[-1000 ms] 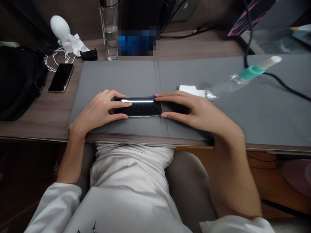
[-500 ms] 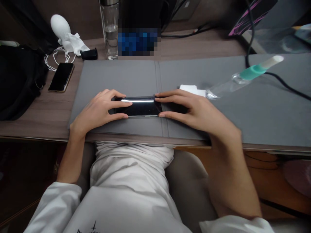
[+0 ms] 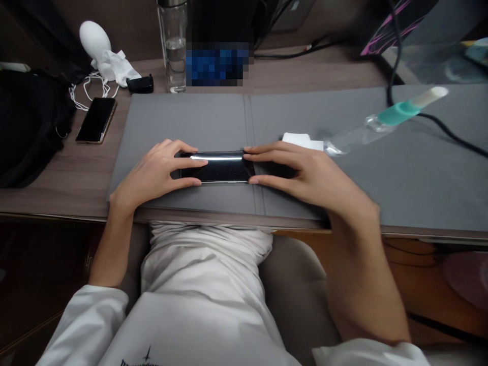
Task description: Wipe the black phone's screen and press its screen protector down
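A black phone (image 3: 219,168) lies flat and lengthwise on the grey desk mat (image 3: 190,122), near the desk's front edge. My left hand (image 3: 154,173) grips its left end, thumb on the near edge and fingers over the far edge. My right hand (image 3: 305,173) grips its right end the same way. The screen is dark and shows a streak of reflected light. Just behind my right hand lie a white folded cloth (image 3: 299,140) and a clear spray bottle (image 3: 381,119) with a teal collar, on its side.
A second phone (image 3: 96,120) lies on the wooden desk at the left, beside a black bag (image 3: 26,122), white cables and a white egg-shaped object (image 3: 94,43). A clear water bottle (image 3: 172,46) stands at the back. A black cable (image 3: 446,132) crosses the mat's right side.
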